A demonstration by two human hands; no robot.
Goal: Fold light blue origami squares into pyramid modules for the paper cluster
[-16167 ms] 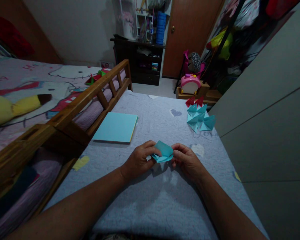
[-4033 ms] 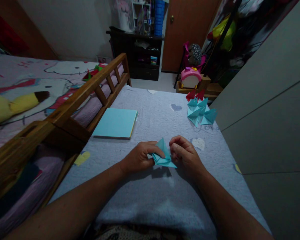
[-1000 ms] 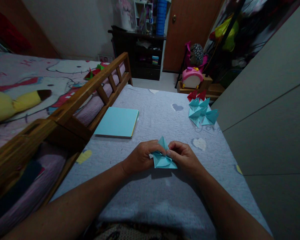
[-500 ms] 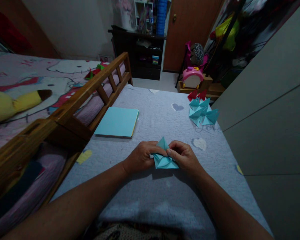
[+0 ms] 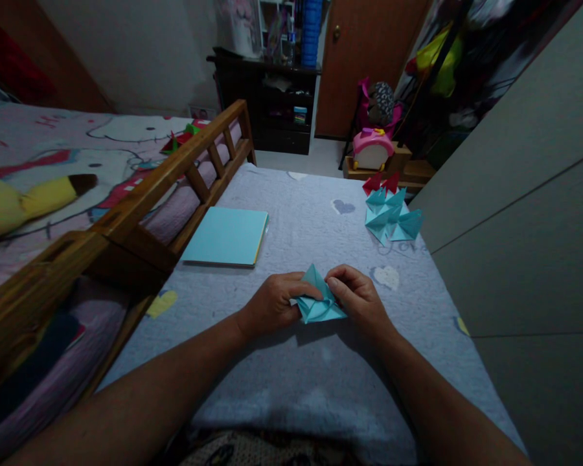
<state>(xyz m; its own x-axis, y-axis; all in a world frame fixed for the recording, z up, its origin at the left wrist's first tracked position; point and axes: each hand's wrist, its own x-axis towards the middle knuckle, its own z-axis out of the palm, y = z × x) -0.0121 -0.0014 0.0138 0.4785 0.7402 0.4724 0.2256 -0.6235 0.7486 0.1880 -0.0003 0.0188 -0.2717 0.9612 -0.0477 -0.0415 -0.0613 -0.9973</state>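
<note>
Between my two hands, just above the bed sheet, is a folded turquoise origami paper with one point facing away from me. My left hand grips its left side, the index finger stretched across the folds and the thumb tucked beneath. On the other side, my right hand pinches the paper's upper right edge between thumb and fingers. Past my left hand lies a stack of square turquoise paper. Several finished-looking turquoise folded pieces stand grouped at the far right of the bed.
Red folded pieces sit behind the turquoise group. A wooden rail runs along the left, with a yellow plush toy beyond it. Pale cabinet panels border the right side. The sheet has printed hearts.
My right thumb has drawn back from the paper's middle toward its right edge, uncovering more of the folds. My left hand keeps its hold, and the paper has tilted slightly.
</note>
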